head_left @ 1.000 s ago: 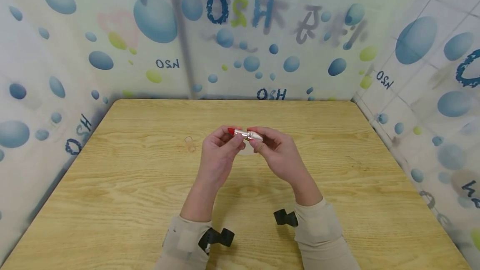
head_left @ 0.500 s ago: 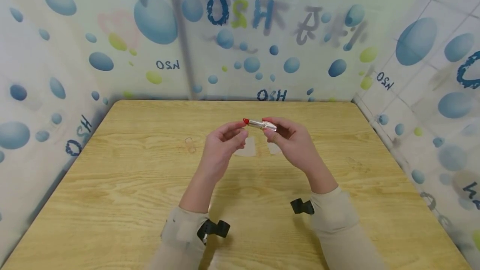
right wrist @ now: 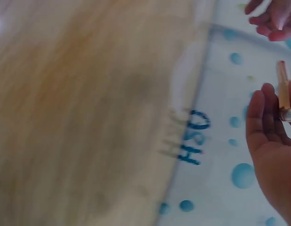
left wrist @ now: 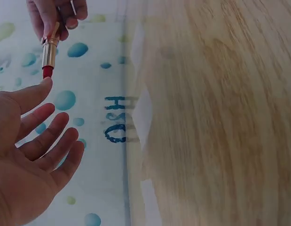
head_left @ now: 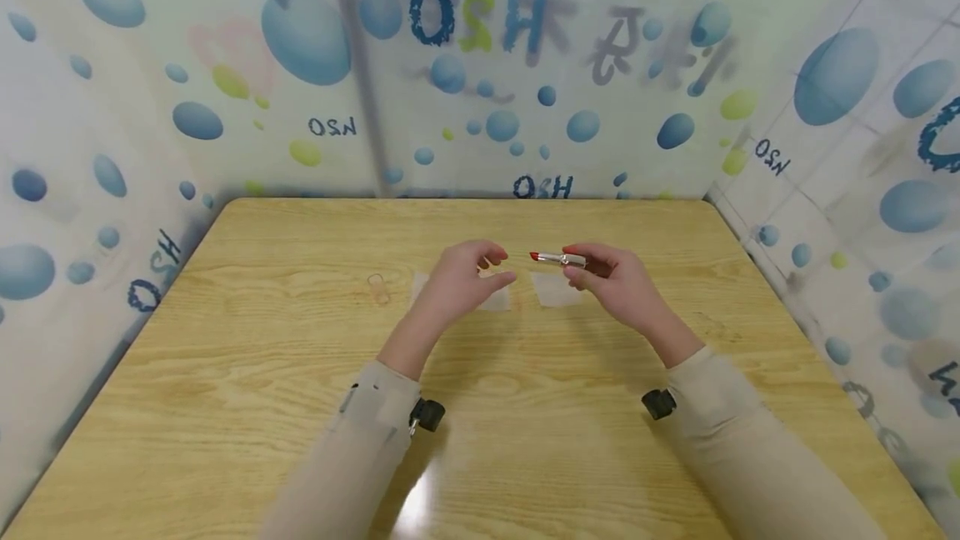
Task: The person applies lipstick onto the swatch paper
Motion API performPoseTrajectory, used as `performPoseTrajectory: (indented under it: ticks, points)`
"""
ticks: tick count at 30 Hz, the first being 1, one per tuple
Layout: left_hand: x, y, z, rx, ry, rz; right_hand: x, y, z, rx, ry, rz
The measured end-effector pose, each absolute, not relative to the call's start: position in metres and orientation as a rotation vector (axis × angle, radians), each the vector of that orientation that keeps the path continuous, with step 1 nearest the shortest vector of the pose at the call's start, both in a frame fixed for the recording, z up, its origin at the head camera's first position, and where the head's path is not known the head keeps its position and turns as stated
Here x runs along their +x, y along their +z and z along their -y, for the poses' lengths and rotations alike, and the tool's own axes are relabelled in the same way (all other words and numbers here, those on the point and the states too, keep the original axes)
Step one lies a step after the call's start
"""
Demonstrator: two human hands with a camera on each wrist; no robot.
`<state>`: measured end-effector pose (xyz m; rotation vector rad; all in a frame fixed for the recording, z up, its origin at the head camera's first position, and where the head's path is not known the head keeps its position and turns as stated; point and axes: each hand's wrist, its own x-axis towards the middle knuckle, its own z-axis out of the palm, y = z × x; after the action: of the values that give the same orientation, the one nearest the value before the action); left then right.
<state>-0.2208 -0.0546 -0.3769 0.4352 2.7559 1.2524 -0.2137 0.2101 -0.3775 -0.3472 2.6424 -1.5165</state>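
A lipstick [head_left: 553, 258] with a silvery case and a bare red tip is held in the air, its tip pointing left. My right hand [head_left: 621, 286] pinches its base between thumb and fingers. To the left of the tip, my left hand [head_left: 463, 282] holds nothing, thumb and fingers spread apart in a loose curve. A gap separates it from the lipstick in the head view. In the left wrist view the red end of the lipstick [left wrist: 49, 55] overlaps the tip of the left thumb.
Pale paper-like squares lie on the wooden table [head_left: 300, 407] beneath the hands; one white square [head_left: 553, 292] shows below the lipstick. A faint outlined mark [head_left: 378, 289] is on the tabletop at left. Patterned walls [head_left: 487, 65] rise at the back and both sides.
My left hand has let go of the lipstick and its fingers have spread. My right hand has carried the lipstick to the right, uncovering more of the white squares.
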Motion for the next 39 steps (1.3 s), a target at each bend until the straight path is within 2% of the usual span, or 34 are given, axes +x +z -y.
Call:
performPoseTrajectory:
  ticks: [6, 13, 25, 39]
  points:
    - [-0.244, -0.394, 0.034, 0.550, 0.911, -2.769, -0.230, -0.398, -0.232, -0.289, -1.507, -2.621]
    - [-0.254, -0.410, 0.014, 0.629, 0.638, -2.805, -0.244, -0.412, -0.247, -0.204, -1.463, -2.582]
    - [-0.262, -0.420, -0.003, 0.652, 0.374, -2.872, -0.257, -0.429, -0.252, -0.224, -1.366, -2.635]
    - [-0.262, -0.425, -0.005, 0.659, 0.276, -2.856, -0.264, -0.429, -0.251, -0.300, -1.253, -2.673]
